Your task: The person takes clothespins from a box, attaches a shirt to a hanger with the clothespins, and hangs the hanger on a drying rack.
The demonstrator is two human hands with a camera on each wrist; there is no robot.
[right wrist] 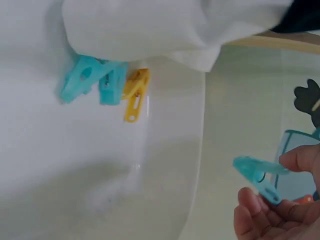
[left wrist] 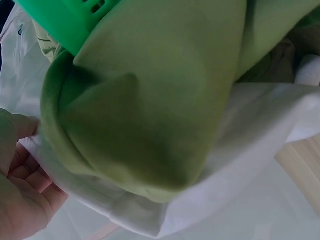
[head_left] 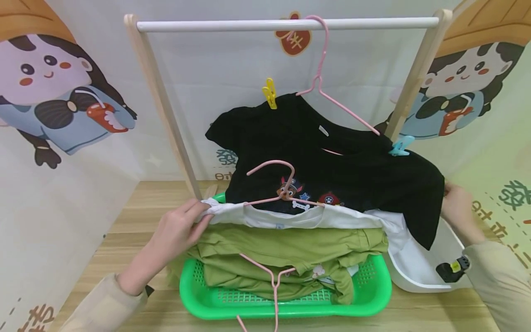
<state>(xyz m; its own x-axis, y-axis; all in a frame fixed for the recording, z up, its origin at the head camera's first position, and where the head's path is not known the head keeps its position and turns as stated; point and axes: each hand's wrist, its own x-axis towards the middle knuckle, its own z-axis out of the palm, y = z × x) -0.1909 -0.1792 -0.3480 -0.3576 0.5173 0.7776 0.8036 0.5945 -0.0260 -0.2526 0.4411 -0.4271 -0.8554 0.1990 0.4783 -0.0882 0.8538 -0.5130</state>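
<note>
My left hand (head_left: 176, 228) pinches the left shoulder of a white shirt (head_left: 226, 214), which has a pink hanger (head_left: 286, 193) in its neck. In the left wrist view the left hand (left wrist: 30, 185) grips the white cloth beside a green garment. Beyond the black shirt's right sleeve is my right hand (head_left: 458, 207), its fingers hidden in the head view. The right wrist view shows the right hand (right wrist: 290, 200) pinching a light blue clothespin (right wrist: 260, 172) between thumb and fingers, beside a white bin (right wrist: 100, 165).
The black shirt (head_left: 282, 143) hangs from the white rod (head_left: 249, 25) with a yellow clothespin (head_left: 270, 94) and a blue clothespin (head_left: 401, 146). Green clothes (head_left: 269, 244) and another pink hanger (head_left: 275, 295) lie over a green basket (head_left: 224, 313). Loose clothespins (right wrist: 87, 75) sit in the bin.
</note>
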